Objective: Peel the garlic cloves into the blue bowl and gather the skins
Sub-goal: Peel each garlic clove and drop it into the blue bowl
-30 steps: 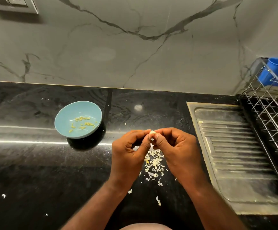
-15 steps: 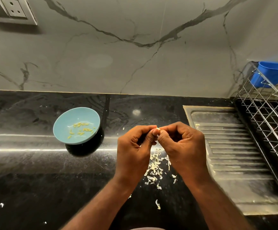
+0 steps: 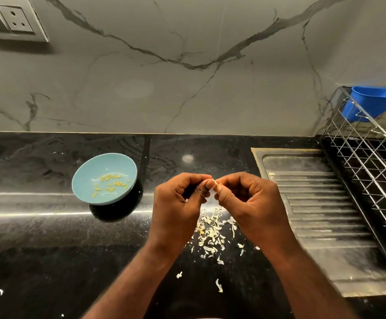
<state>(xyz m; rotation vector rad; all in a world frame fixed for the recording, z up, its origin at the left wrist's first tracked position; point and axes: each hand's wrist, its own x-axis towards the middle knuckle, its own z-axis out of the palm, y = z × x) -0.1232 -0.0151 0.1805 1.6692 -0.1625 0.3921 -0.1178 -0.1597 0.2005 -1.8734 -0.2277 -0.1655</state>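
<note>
Two-handed, pinches one small garlic clove between left hand and right hand, fingers curled, above scattered skins; blue bowl leftward, peeled cloves inside.

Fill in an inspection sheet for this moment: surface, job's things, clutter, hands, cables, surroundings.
Surface: glossy black counter, flecked with bits of skin.
Job's things: bowl to the left of the hands, with peeled cloves inside; one clove between the fingertips; skins piled loosely on the counter below the hands.
Clutter: stray flakes lying apart from the pile.
Hands: left hand and right hand both pinch the clove above the pile.
Cables: nothing seen.
Surroundings: marble wall, socket, steel drainboard, wire rack holding a blue cup.
</note>
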